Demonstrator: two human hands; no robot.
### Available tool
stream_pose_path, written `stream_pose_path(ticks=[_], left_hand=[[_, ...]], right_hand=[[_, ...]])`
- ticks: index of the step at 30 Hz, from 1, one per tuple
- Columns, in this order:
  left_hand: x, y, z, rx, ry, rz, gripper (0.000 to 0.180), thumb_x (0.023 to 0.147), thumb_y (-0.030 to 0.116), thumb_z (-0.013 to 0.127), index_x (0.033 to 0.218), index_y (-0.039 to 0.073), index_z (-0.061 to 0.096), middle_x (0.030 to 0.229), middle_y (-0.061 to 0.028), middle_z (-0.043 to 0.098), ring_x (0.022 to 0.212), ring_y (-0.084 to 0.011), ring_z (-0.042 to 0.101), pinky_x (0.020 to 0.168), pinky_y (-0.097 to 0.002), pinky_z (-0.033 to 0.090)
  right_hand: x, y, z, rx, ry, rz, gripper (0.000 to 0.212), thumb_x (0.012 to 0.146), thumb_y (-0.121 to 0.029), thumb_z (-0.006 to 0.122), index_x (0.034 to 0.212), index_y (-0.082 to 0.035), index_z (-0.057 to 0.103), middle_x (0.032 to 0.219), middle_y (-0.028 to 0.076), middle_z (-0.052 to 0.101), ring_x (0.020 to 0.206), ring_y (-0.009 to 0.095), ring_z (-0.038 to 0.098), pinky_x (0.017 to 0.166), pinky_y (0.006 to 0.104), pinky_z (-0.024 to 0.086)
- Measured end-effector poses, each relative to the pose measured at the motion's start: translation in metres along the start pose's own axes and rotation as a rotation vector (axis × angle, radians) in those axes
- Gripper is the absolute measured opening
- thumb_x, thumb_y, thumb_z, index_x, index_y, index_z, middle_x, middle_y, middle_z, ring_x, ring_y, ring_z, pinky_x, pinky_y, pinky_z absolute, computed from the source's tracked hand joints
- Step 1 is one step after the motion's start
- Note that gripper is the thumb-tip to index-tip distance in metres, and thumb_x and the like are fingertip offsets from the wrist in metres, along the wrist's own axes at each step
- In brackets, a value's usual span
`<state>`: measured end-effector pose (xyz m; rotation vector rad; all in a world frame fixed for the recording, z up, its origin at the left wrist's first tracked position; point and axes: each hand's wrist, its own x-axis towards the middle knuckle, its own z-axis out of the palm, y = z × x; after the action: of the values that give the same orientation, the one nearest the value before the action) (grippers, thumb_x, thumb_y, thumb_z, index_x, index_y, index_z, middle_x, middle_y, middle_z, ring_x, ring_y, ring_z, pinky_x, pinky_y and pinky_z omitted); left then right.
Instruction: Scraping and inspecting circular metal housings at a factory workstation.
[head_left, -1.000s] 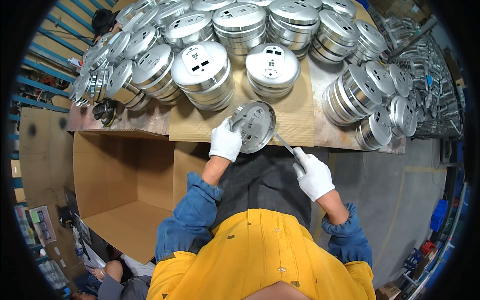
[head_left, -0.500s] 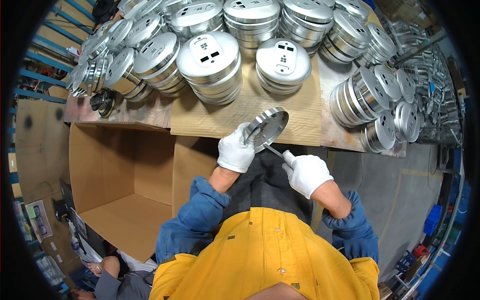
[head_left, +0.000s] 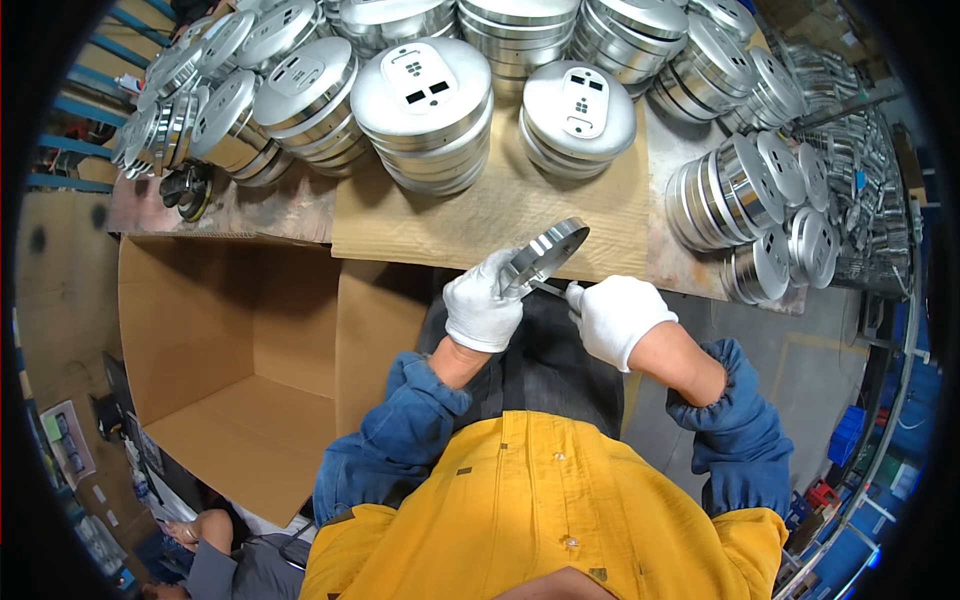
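My left hand (head_left: 483,303), in a white glove, grips a round, shallow metal cover (head_left: 556,246) by its near-left edge. The cover is tilted, its hollow side facing right, just in front of the table edge. In my gloved right hand (head_left: 622,315) is a slim metal hand tool (head_left: 549,289); its handle is hidden by the fingers, so I cannot tell its exact kind. The tool's tip reaches the cover's lower rim. Beyond, on a cardboard sheet (head_left: 440,228), stand stacks of similar covers, including one wide stack (head_left: 432,150) and a shorter stack (head_left: 578,150).
An open cardboard box (head_left: 225,340) is at my left, below the table edge. More covers (head_left: 735,195) are piled at the right of the table. A dark power tool (head_left: 187,190) lies at its left. Another person's arm (head_left: 210,530) shows at lower left.
The cover has turned steeper, showing more of its outer rim and less of its hollow. Both hands have shifted slightly right, and the right wrist has bent.
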<state>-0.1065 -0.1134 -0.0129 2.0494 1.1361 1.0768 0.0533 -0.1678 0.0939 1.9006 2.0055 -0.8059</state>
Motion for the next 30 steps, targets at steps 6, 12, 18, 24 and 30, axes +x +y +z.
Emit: stream_pose_path(ticks=[6,12,18,24,30], left_hand=[[-0.004,-0.013,0.008,-0.068,0.059,-0.070,0.025,0.075,0.011,0.070,0.098,0.009,0.062,0.068,-0.0138,0.063,0.062,-0.0330,0.063,0.056,-0.0388,0.050],[-0.007,-0.020,0.014,-0.085,0.127,-0.099,0.022,0.078,0.013,0.070,0.096,0.007,0.061,0.065,-0.0143,0.061,0.058,-0.0336,0.062,0.052,-0.0390,0.048],[-0.010,-0.023,0.014,-0.027,0.136,-0.128,0.022,0.080,0.013,0.071,0.095,0.001,0.061,0.066,-0.0137,0.062,0.058,-0.0270,0.063,0.053,-0.0333,0.048],[-0.006,-0.021,0.015,0.007,0.166,-0.136,0.023,0.084,0.017,0.069,0.095,-0.001,0.060,0.064,-0.0142,0.059,0.057,-0.0282,0.062,0.052,-0.0335,0.047],[-0.009,-0.016,0.011,0.013,0.139,-0.137,0.021,0.085,0.018,0.068,0.095,0.001,0.060,0.063,-0.0148,0.059,0.056,-0.0311,0.062,0.051,-0.0355,0.047]], right_hand=[[-0.002,-0.006,0.011,-0.001,0.001,0.038,0.030,0.082,-0.010,0.048,0.106,0.003,0.060,0.071,0.018,0.065,0.066,0.033,0.065,0.058,0.0423,0.051],[-0.014,-0.013,0.045,-0.029,0.191,0.027,0.040,0.080,-0.009,0.049,0.117,0.004,0.055,0.069,0.017,0.062,0.061,0.031,0.063,0.053,0.0407,0.050],[-0.021,-0.022,0.107,-0.014,0.381,0.125,0.047,0.080,-0.010,0.051,0.127,0.000,0.051,0.065,0.015,0.057,0.051,0.029,0.059,0.046,0.0398,0.048],[-0.008,-0.020,0.150,-0.026,0.578,0.243,0.045,0.088,-0.025,0.056,0.131,-0.018,0.049,0.062,0.009,0.053,0.046,0.027,0.057,0.042,0.0398,0.046],[-0.035,0.007,0.080,0.130,0.293,0.162,0.033,0.089,-0.029,0.055,0.121,-0.020,0.057,0.071,0.014,0.063,0.064,0.034,0.062,0.058,0.0440,0.049]])
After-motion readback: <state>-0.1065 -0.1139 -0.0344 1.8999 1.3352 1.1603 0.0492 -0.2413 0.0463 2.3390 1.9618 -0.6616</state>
